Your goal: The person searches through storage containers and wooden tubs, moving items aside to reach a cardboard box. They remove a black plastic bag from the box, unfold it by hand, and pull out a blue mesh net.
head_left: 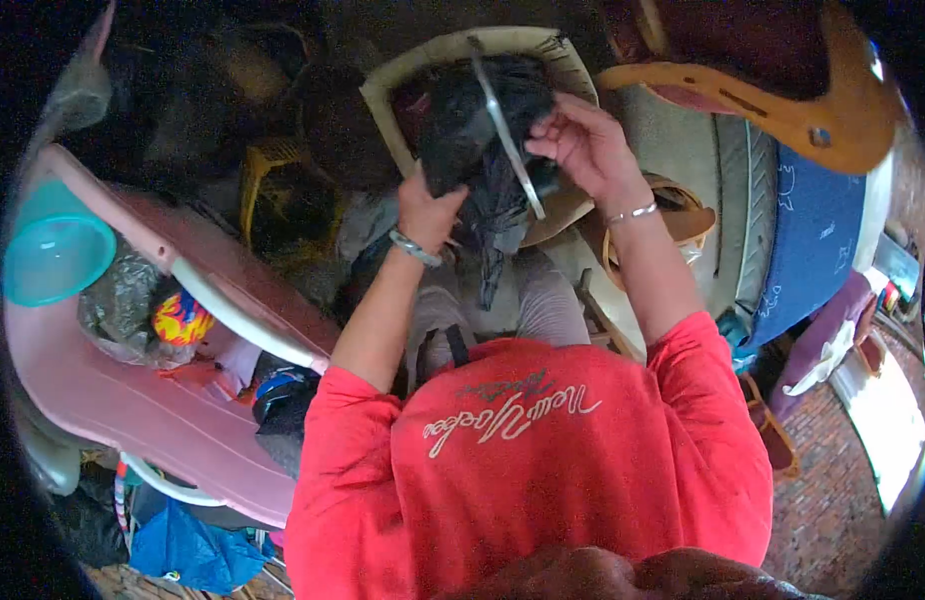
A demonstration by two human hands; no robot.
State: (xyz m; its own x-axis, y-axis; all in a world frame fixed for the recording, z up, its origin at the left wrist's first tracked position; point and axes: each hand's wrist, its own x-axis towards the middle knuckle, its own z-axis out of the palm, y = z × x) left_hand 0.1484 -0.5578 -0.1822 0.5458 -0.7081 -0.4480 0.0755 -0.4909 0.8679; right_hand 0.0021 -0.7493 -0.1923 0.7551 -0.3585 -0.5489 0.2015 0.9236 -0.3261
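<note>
A bundle of black cloth (488, 110), crumpled and hanging in strips at its lower end, is between my two hands. A thin silver metal rod (505, 130) lies slantwise across it. My left hand (430, 210) grips the cloth's lower left edge, its thumb showing on top and its other fingers hidden behind. At the right edge my right hand (591, 148) has its fingers curled together against the cloth, close to the rod. Beyond the bundle stands a cream-rimmed container or seat (388, 115), its inside mostly dark and covered by the cloth.
To the left is a pink plastic tub (73, 390) holding a teal basin (63, 245), plastic bags and a bright flame-patterned item (183, 318). A yellow plastic stool (268, 170) stands behind. On the right are a wooden chair frame (743, 95) and blue fabric (808, 230).
</note>
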